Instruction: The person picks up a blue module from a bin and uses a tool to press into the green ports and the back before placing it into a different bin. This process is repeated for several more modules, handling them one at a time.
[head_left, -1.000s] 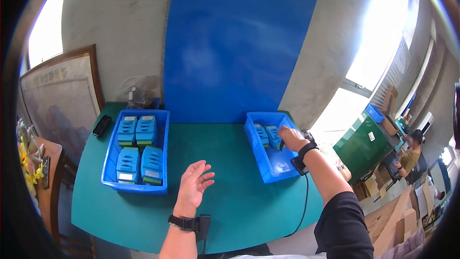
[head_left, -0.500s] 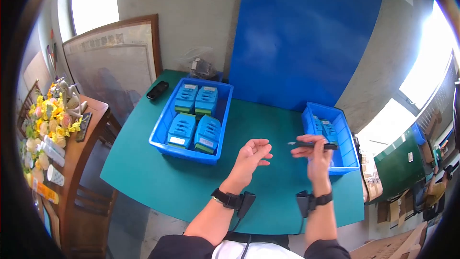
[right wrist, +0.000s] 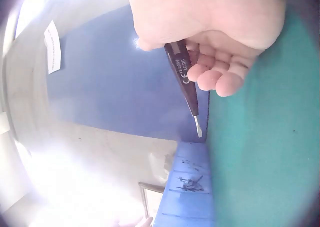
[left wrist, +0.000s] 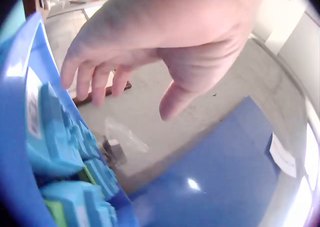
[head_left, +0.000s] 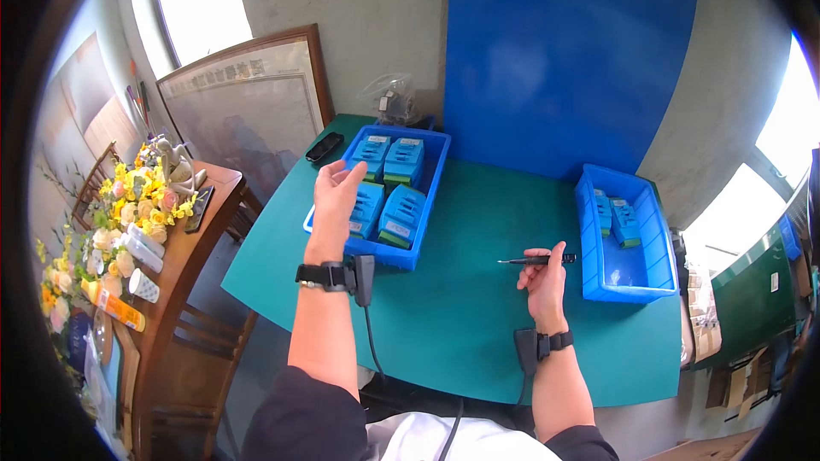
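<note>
My right hand grips a voltage-tester screwdriver by its dark handle, over the table just left of the right bin. The metal flat tip points left in the head view. Fine print, including "AC/DC", shows on the handle. My left hand, empty with fingers relaxed and thumb apart, hovers over the left side of the left blue bin. In that bin sit several light-blue units with green bases; the hand partly covers the near-left one in the head view.
The right blue bin holds two similar blue units toward its back. Both bins stand on a green table. A black object and a clear bag lie behind the left bin. A side table with flowers stands left.
My right hand has come out of the right bin, carrying the screwdriver leftward. My left hand has risen from the table front to above the left bin. The head view has swung left.
</note>
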Motion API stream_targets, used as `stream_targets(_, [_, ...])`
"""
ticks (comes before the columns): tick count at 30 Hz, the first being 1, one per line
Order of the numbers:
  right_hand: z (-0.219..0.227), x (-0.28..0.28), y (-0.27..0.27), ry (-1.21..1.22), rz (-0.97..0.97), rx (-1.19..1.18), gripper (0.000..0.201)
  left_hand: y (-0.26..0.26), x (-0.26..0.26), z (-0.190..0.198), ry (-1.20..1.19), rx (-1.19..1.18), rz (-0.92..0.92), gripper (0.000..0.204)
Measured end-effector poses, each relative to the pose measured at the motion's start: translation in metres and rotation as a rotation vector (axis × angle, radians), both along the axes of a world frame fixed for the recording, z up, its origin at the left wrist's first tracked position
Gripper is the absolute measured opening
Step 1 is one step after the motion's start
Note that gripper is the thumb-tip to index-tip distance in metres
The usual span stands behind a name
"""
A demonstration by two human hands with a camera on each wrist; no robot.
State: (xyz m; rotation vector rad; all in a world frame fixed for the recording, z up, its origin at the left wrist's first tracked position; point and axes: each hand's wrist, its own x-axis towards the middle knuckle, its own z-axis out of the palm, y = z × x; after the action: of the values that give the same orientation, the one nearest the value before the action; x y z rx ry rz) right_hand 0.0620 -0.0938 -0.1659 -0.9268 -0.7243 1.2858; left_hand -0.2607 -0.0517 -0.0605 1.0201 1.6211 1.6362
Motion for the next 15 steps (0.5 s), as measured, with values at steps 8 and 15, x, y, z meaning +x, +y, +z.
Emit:
stream_targets(8, [0.002,-0.001,-0.002,-0.041,0.012,-0.016,0.066,0.003,-0.02,-0.01,0.46,-0.423,-0.073,0.075])
stream_targets(15, [0.002,-0.001,-0.002,-0.096,0.03,-0.057,0.067,0.004,-0.024,0.001,0.561,-0.485,-0.044,0.085])
